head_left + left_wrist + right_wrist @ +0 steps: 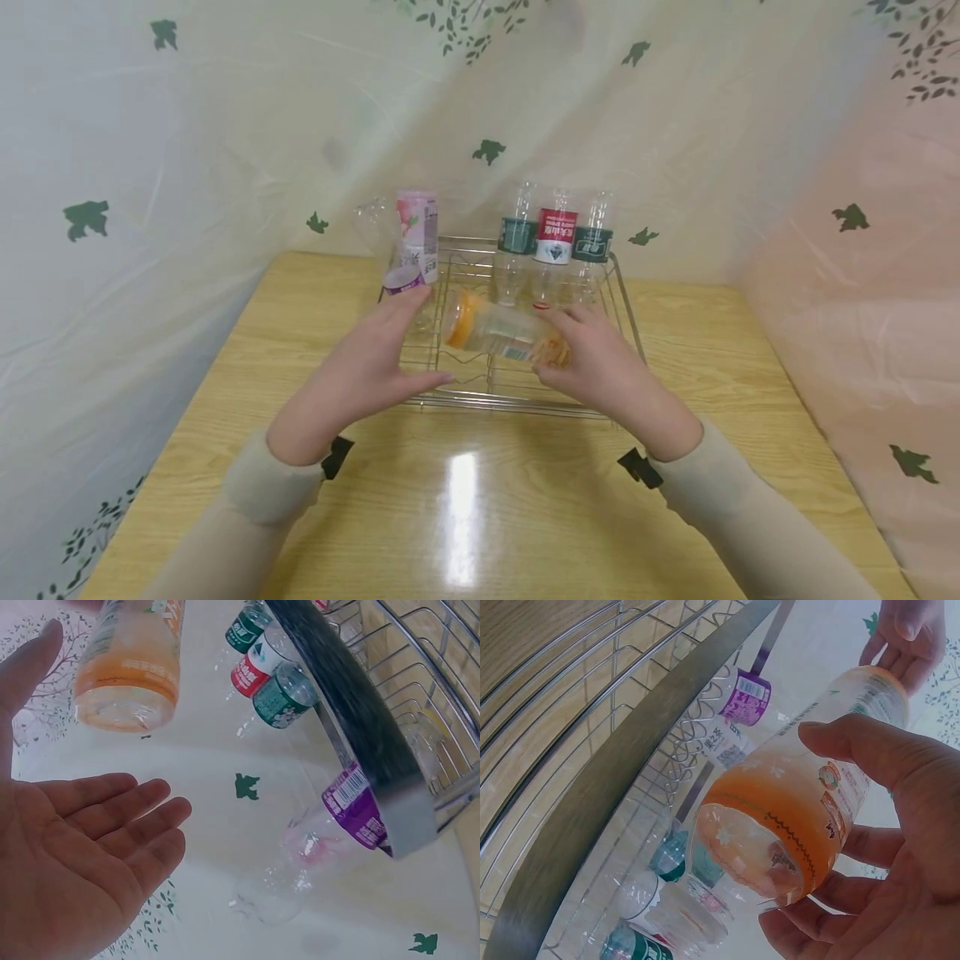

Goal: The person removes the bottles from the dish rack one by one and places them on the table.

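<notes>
My right hand [600, 354] grips one end of a clear plastic bottle [506, 331] with an orange-and-white label. The bottle is tilted above the wire rack [517, 406], its other end pointing left. In the right wrist view, thumb and fingers curl round the bottle [780, 802]. My left hand [367, 354] is beside the bottle's left end, thumb and fingers spread apart, with nothing in it. The left wrist view shows its palm [75, 862] bare below the bottle's end [127, 705].
At the rack's back left stand a purple-labelled bottle [405, 279] and a pink-labelled one [417, 221]. At its back right are two green-labelled bottles [517, 236] with a red-and-white-labelled one [557, 237] between them. The rack sits on a wooden table [360, 517] before a patterned curtain [247, 125].
</notes>
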The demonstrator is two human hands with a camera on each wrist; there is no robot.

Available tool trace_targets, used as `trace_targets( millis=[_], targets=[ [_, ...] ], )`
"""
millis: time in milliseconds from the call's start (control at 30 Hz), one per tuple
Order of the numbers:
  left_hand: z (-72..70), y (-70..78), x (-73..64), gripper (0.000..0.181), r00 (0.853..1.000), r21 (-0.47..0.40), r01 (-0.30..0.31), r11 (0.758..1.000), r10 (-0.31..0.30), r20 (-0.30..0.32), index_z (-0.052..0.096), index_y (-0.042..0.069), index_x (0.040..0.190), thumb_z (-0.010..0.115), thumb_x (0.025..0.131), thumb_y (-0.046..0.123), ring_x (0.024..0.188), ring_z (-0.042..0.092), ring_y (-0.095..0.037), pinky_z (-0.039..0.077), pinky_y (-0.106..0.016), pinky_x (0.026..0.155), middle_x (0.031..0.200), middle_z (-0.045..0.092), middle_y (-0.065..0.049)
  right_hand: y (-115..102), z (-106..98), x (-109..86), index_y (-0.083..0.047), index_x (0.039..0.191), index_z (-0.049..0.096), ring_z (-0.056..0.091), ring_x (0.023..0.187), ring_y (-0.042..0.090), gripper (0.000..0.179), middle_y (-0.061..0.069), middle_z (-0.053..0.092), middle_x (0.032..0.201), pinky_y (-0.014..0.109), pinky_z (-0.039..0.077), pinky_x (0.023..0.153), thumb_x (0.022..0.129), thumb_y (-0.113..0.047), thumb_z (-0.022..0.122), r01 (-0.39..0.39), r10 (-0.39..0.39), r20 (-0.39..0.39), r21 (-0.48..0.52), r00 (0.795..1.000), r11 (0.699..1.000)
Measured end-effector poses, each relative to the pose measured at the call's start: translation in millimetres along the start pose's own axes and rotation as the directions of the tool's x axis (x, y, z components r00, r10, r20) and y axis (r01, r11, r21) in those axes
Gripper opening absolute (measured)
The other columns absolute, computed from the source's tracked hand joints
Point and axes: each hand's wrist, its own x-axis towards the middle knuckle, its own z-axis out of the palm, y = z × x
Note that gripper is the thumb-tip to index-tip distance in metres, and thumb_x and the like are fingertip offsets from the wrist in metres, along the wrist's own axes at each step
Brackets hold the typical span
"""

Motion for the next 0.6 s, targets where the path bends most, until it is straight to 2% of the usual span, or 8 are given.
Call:
trace_targets(
  millis=[100,400,600],
  targets=[
    [1.3,2.5,3.4,0.106,1.000,0.010,-0.026,1.000,0.026,0.000,0.032,-0.003,0.155,0.090,0.078,0.040,0.143,0.036,-0.035,0.034,-0.052,0.115,0.157,0.038,-0.020,-1.5,0.2,-0.8,-0.007,0.142,0.058,0.049,0.113,0.031,0.072,0.013,0.059,0.127,0.049,0.052,0.089,0.078,-0.025,0.086,-0.003,0.003,0.009,-0.006,1.000,1.000],
    [5.8,9.2,8.9,0.104,0.998,0.050,-0.045,0.998,0.042,0.043,0.035,-0.005,0.153,0.089,0.078,0.042,0.143,0.036,-0.036,0.030,-0.050,0.117,0.156,0.039,-0.021,-3.7,1.9,-3.6,-0.005,0.141,0.058,0.049,0.117,0.034,0.070,0.014,0.060,0.127,0.053,0.046,0.098,0.080,-0.025,0.085,0.036,-0.035,0.011,-0.038,0.999,0.999],
    [10.1,13.5,14.5,0.104,0.995,0.097,-0.081,0.992,0.076,0.060,0.035,-0.007,0.153,0.088,0.079,0.044,0.142,0.037,-0.037,0.029,-0.049,0.118,0.153,0.041,-0.023,-6.3,1.8,-5.2,-0.005,0.139,0.060,0.049,0.115,0.032,0.067,0.012,0.061,0.126,0.051,0.047,0.098,0.080,-0.025,0.085,0.032,-0.031,0.018,-0.058,0.999,0.998]
  ],
)
